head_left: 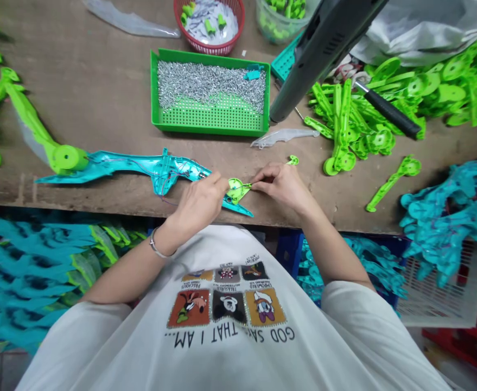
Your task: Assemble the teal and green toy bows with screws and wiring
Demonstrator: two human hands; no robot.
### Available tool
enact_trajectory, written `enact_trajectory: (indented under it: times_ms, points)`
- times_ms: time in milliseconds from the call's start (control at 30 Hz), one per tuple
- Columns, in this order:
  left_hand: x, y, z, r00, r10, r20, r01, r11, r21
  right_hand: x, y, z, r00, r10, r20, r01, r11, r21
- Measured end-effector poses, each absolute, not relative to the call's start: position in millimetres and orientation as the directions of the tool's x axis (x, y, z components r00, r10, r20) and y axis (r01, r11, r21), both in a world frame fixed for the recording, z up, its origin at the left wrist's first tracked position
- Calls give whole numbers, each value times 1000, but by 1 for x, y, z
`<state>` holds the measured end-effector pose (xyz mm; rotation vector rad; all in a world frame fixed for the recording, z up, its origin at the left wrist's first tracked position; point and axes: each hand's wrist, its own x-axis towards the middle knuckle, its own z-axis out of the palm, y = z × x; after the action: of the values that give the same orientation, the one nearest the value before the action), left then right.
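Observation:
A long turquoise plastic shell (130, 163) with thin wires inside lies along the front of the table. My left hand (204, 196) is closed over its right part, fingers curled; what exactly they pinch is hidden. Between my hands a lime-green plastic part with a round end (237, 190) sits on the shell, a dark wire running across it. My right hand (279, 184) pinches the narrow arm of this green part from the right. A small green hooked tip (292, 160) shows just behind my right fingers. A lime-green rounded piece (68, 158) rests on the shell's left end.
Behind my hands stands a green tray (209, 131) of small metal screws. A grey tool body (323, 49) hangs down beside it. Lime-green parts (385, 108) and a black-handled tool (390, 111) lie at right, near piled turquoise shells (453, 206). A red basket (176, 16) stands at the back.

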<state>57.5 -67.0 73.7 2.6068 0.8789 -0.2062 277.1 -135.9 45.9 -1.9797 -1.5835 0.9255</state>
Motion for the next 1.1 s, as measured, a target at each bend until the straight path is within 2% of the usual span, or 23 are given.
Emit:
enact_trajectory:
  times_ms: [133, 267, 433, 500, 667, 867, 1100]
  points:
    - [64, -64, 76, 697, 678, -234, 714, -625, 316, 279, -136, 45, 110, 969, -221, 684, -235, -691]
    - [71, -60, 77, 671, 701, -241, 738, -599, 312, 275, -137, 54, 73, 983, -169, 740, -167, -652]
    - [72, -53, 74, 684, 684, -255, 726, -604, 329, 246, -138, 65, -107, 994, 31, 786, 104, -609]
    - [69, -48, 73, 708, 653, -270, 704, -621, 344, 234, -139, 60, -165, 985, 46, 790, 160, -592]
    - [60, -34, 72, 798, 535, -279, 603, -700, 383, 224, -140, 40, -172, 985, 27, 832, 159, -531]
    - [58, -32, 73, 756, 620, -211, 650, -672, 354, 224, -142, 33, -142, 988, 60, 845, 152, -513]
    - [59, -39, 65, 740, 638, -213, 672, -690, 269, 221, -143, 31, -104, 992, 77, 844, 129, -521]
